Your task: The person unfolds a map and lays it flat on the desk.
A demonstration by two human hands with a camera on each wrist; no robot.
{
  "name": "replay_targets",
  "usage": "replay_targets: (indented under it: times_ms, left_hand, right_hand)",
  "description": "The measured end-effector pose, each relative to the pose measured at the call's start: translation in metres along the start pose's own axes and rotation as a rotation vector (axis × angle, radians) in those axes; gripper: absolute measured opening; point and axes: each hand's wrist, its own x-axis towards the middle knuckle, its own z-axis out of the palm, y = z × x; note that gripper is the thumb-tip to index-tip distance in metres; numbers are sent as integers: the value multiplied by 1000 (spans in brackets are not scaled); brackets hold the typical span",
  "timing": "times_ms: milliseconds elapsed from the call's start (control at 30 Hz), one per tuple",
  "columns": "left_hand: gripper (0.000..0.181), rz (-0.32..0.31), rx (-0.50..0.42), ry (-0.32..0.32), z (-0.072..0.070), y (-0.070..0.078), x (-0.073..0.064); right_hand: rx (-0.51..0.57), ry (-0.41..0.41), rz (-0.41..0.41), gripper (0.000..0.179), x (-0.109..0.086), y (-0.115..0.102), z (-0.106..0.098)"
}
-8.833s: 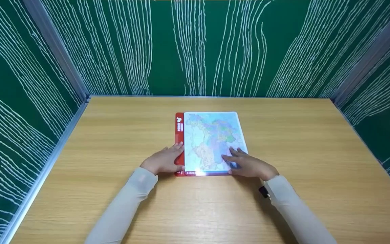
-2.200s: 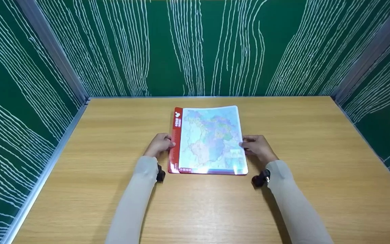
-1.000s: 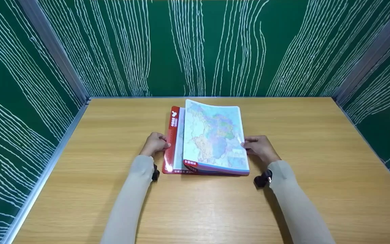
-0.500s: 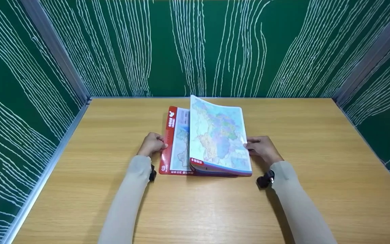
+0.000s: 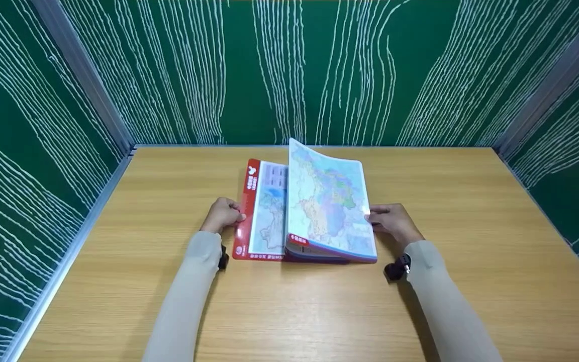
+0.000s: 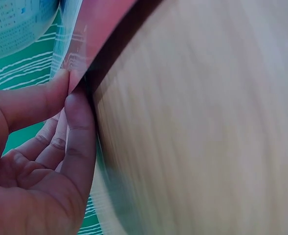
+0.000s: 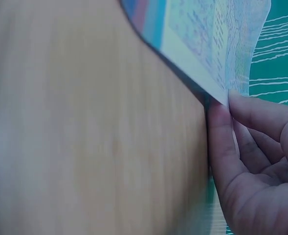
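Observation:
A glossy folded map (image 5: 327,201) with a red border stands partly opened at the middle of the table. Its upper panel bulges up along the left fold, and the lower panel (image 5: 269,221) shows beneath, with a red strip on its left side. My left hand (image 5: 223,213) pinches that red edge (image 6: 97,29) between thumb and index finger. At the opposite side, my right hand (image 5: 395,221) pinches the right edge of the map (image 7: 190,63) between thumb and fingers. The inside of the fold is mostly hidden under the raised panel.
The wooden table (image 5: 314,311) extends around the map on all sides. Green walls (image 5: 242,75) with white wavy lines enclose its back and sides, with metal posts (image 5: 81,75) at the corners. A small black device (image 5: 396,269) sits at the right wrist.
Earlier both hands lay over the flat, folded map. Since then they grip its opposite edges and have moved apart, the left one leftward; the upper panel has risen, exposing more of the lower one.

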Motion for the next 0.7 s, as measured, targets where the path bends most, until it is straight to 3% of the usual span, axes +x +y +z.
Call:
replay_targets:
  times_ms: [700]
  left_hand:
    - [24,3,26,-3,-7,-3,-1]
  right_hand:
    - [-40,36,14,48,-3,2,-8]
